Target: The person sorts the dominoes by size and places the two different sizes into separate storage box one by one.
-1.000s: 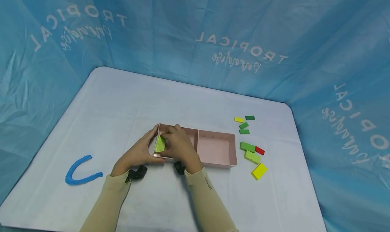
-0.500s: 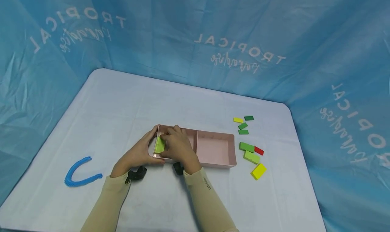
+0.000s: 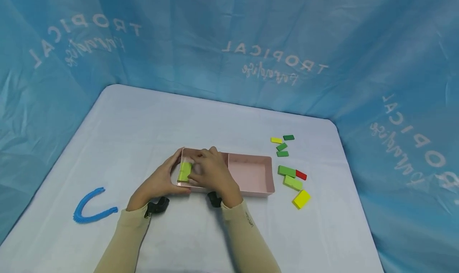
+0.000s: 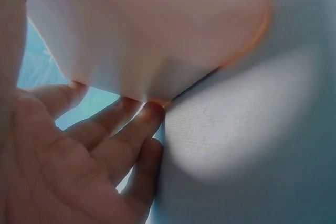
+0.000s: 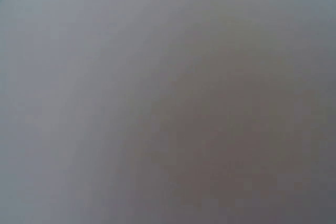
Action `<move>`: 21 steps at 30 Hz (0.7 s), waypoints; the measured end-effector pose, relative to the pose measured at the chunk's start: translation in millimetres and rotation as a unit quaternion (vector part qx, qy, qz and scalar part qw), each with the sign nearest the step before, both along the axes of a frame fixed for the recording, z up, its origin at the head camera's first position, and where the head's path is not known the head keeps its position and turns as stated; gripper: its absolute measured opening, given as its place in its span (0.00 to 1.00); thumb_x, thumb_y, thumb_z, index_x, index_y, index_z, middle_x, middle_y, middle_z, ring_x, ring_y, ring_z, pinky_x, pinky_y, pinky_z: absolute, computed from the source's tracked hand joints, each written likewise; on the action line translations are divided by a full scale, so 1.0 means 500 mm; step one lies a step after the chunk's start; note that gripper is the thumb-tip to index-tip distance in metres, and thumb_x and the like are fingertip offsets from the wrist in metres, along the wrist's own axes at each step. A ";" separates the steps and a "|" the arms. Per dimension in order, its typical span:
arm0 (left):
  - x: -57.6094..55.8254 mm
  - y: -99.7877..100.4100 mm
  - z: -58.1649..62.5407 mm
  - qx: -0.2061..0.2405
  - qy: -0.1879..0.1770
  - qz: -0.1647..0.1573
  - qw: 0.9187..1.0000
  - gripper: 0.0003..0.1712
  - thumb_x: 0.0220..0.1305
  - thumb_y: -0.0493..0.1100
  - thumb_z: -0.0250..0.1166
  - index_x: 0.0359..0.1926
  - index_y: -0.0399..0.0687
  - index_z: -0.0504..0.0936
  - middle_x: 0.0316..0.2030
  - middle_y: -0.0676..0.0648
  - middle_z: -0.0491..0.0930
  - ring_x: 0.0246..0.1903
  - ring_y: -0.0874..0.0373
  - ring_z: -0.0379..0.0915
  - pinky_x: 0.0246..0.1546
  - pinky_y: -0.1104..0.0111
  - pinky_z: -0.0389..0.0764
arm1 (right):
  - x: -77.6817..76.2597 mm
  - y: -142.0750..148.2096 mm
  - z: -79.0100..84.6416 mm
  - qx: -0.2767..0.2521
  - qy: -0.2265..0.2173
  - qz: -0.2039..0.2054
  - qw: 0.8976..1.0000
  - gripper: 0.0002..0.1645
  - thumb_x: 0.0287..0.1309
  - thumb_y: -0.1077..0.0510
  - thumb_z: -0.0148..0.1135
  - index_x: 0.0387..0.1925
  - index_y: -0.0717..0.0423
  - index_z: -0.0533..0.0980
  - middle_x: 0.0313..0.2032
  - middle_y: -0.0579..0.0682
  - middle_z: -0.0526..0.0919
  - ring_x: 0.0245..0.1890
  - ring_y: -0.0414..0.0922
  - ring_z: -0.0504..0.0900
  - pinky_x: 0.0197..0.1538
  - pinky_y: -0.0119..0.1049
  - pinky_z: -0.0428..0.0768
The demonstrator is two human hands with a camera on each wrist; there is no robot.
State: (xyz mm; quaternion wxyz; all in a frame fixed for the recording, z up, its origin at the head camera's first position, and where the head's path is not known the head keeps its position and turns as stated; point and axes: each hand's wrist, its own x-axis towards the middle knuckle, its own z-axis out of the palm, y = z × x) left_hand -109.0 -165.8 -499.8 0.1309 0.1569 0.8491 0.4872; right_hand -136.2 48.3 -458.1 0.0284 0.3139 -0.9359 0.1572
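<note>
A blue cloth (image 3: 201, 34) with pale lettering hangs behind a white bench (image 3: 143, 117). Near the middle of the bench sits a long pink box (image 3: 249, 175), split into two compartments. Both hands are at it: the left hand (image 3: 159, 183) grips the box's left end between thumb and fingers; the right hand (image 3: 214, 171) reaches into the left compartment, and whether it pinches anything cannot be told, its wrist view being a blur. A bent blue strip (image 3: 79, 207) lies well apart, to the left. In the left compartment, just beside the right fingers, is a lime piece (image 3: 184, 171), perhaps more than one block. The work looks partway along: that piece is in the box, while outside, to its right, lie a green block (image 3: 287, 171), lime block (image 3: 293, 183), yellow block (image 3: 301, 199), red block (image 3: 301, 174), and, farther back, a yellow tile (image 3: 276, 140) and three green tiles (image 3: 282, 154).
</note>
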 end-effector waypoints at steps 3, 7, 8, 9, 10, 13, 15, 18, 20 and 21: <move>0.001 -0.001 0.001 0.001 -0.003 0.001 1.000 0.80 0.42 0.57 0.84 0.81 0.50 0.35 0.79 0.38 0.46 0.77 0.39 0.47 0.71 0.40 0.61 | 0.009 0.026 0.015 -0.021 0.007 -0.006 1.000 0.34 0.54 0.42 0.76 0.60 0.50 0.81 0.54 0.46 0.83 0.46 0.45 0.72 0.53 0.39 0.74; -0.001 -0.002 0.004 -0.004 -0.009 -0.001 1.000 0.84 0.40 0.55 0.86 0.81 0.52 0.30 0.78 0.36 0.47 0.77 0.38 0.47 0.72 0.40 0.58 | 0.023 0.066 0.034 -0.058 0.009 -0.016 0.998 0.32 0.53 0.46 0.77 0.59 0.52 0.81 0.51 0.47 0.83 0.44 0.46 0.71 0.51 0.40 0.74; -0.002 -0.001 0.006 -0.004 -0.011 -0.002 1.000 0.85 0.39 0.55 0.86 0.81 0.53 0.30 0.78 0.35 0.47 0.77 0.37 0.47 0.72 0.40 0.57 | 0.026 0.076 0.039 -0.066 0.008 -0.020 0.998 0.32 0.53 0.47 0.77 0.59 0.52 0.82 0.51 0.47 0.84 0.43 0.46 0.70 0.49 0.40 0.74; -0.003 0.000 0.007 -0.007 -0.011 -0.003 1.000 0.85 0.38 0.55 0.86 0.81 0.53 0.29 0.78 0.35 0.47 0.77 0.37 0.46 0.73 0.40 0.56 | 0.030 0.086 0.043 -0.073 0.006 -0.025 0.997 0.31 0.53 0.48 0.77 0.58 0.52 0.82 0.51 0.47 0.84 0.42 0.45 0.70 0.48 0.40 0.74; -0.004 0.001 0.009 -0.008 -0.012 -0.004 1.000 0.86 0.37 0.55 0.86 0.81 0.54 0.29 0.78 0.35 0.47 0.77 0.37 0.45 0.73 0.39 0.55 | 0.034 0.097 0.047 -0.077 0.005 -0.032 0.996 0.31 0.53 0.48 0.78 0.58 0.52 0.82 0.51 0.47 0.84 0.42 0.45 0.69 0.47 0.40 0.74; -0.007 0.005 0.013 -0.011 -0.013 -0.005 1.000 0.86 0.36 0.54 0.87 0.81 0.54 0.29 0.79 0.36 0.46 0.77 0.37 0.44 0.74 0.39 0.52 | 0.045 0.130 0.055 -0.090 0.002 -0.056 0.994 0.30 0.51 0.50 0.79 0.57 0.52 0.83 0.51 0.46 0.84 0.42 0.45 0.69 0.46 0.40 0.74; -0.008 0.006 0.013 -0.014 -0.011 -0.004 1.000 0.86 0.36 0.55 0.87 0.81 0.54 0.30 0.79 0.36 0.47 0.77 0.36 0.44 0.74 0.39 0.51 | 0.052 0.150 0.059 -0.098 0.006 -0.070 0.993 0.30 0.51 0.52 0.79 0.56 0.52 0.83 0.52 0.47 0.85 0.42 0.45 0.70 0.46 0.40 0.73; -0.006 0.007 0.009 -0.021 -0.007 -0.004 1.000 0.85 0.37 0.55 0.87 0.81 0.54 0.31 0.79 0.37 0.47 0.77 0.36 0.43 0.73 0.38 0.52 | 0.061 0.177 0.062 -0.105 0.019 -0.087 0.990 0.30 0.49 0.53 0.80 0.56 0.53 0.84 0.53 0.48 0.85 0.43 0.46 0.71 0.45 0.41 0.73; -0.004 0.008 0.005 -0.023 -0.003 -0.005 1.000 0.85 0.37 0.55 0.87 0.81 0.53 0.32 0.79 0.37 0.46 0.77 0.36 0.42 0.73 0.38 0.53 | 0.067 0.195 0.062 -0.107 0.025 -0.097 0.989 0.30 0.49 0.54 0.80 0.56 0.53 0.83 0.53 0.48 0.85 0.43 0.46 0.72 0.45 0.41 0.73; -0.003 0.010 0.004 -0.024 -0.001 -0.006 1.000 0.84 0.37 0.56 0.86 0.81 0.53 0.32 0.79 0.37 0.46 0.77 0.36 0.42 0.73 0.38 0.54 | 0.070 0.204 0.062 -0.106 0.027 -0.104 0.989 0.30 0.49 0.54 0.80 0.57 0.53 0.83 0.53 0.48 0.85 0.44 0.46 0.72 0.48 0.42 0.73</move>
